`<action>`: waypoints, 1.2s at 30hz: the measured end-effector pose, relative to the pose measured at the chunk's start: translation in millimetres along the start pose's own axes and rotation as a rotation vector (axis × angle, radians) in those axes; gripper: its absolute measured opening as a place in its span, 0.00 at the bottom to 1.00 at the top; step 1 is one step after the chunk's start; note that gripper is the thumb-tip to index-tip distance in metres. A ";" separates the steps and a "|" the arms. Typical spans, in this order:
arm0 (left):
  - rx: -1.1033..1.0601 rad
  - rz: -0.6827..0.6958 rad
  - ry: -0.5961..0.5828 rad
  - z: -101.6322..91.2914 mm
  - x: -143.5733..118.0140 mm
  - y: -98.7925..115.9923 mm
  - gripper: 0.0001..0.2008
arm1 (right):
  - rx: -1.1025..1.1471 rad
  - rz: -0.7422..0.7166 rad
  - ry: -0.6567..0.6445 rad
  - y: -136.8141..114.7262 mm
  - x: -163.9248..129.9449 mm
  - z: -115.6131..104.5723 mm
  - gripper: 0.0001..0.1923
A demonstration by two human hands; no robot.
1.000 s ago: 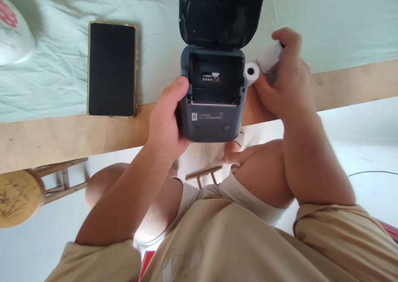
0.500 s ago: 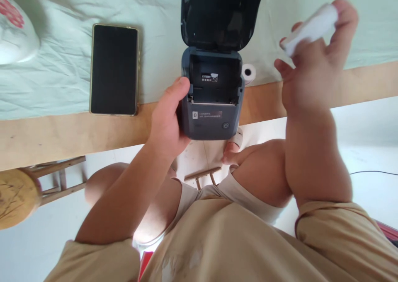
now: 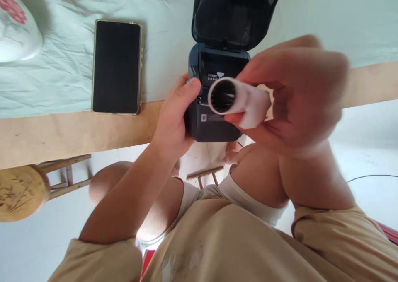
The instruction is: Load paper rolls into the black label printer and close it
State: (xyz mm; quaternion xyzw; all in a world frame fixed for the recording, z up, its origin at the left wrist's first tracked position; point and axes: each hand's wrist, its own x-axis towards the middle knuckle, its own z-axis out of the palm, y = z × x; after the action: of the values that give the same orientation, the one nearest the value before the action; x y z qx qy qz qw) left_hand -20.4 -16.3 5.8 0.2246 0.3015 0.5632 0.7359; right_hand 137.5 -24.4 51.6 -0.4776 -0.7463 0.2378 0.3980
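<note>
A small dark grey printer (image 3: pixel 214 124) sits at the wooden table's front edge with its lid (image 3: pixel 233 17) swung open and its paper bay showing. My left hand (image 3: pixel 174 116) grips the printer's left side, thumb by the bay. My right hand (image 3: pixel 295 91) holds a white paper roll (image 3: pixel 239 102) close to the camera, in front of the printer, its hollow core facing me. The hand and roll hide the printer's right half.
A black phone (image 3: pixel 116 66) lies face up left of the printer on a pale green cloth (image 3: pixel 62 79). A white bowl (image 3: pixel 15 33) with red pattern is at far left. A wooden stool (image 3: pixel 21 193) stands below the table edge (image 3: pixel 77 133). My knees are under the table.
My right hand lifted the paper roll from the table beside the printer, swung it up and right, then brought it in front of the printer. The small roll by the printer is now hidden.
</note>
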 end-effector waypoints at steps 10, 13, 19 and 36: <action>0.122 -0.064 -0.036 -1.3 0.0 -2.0 0.08 | -0.315 -0.348 0.079 15.5 6.0 -1.7 0.16; 0.107 -0.042 -0.047 -2.9 0.6 -3.0 0.08 | -0.310 -0.343 0.077 18.9 6.1 -1.8 0.11; 0.119 -0.039 -0.051 -1.4 0.4 -3.1 0.09 | -0.361 -0.389 0.088 21.8 6.2 -1.1 0.10; 0.149 -0.045 -0.098 -3.0 -0.4 -2.0 0.10 | -0.349 -0.393 0.127 18.5 3.9 -1.5 0.17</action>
State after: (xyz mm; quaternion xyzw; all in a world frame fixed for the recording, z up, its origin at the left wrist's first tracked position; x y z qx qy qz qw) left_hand -21.2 -17.2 2.4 0.2993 0.3111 0.5109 0.7434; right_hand 147.6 -13.0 40.3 -0.3990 -0.8279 -0.0065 0.3942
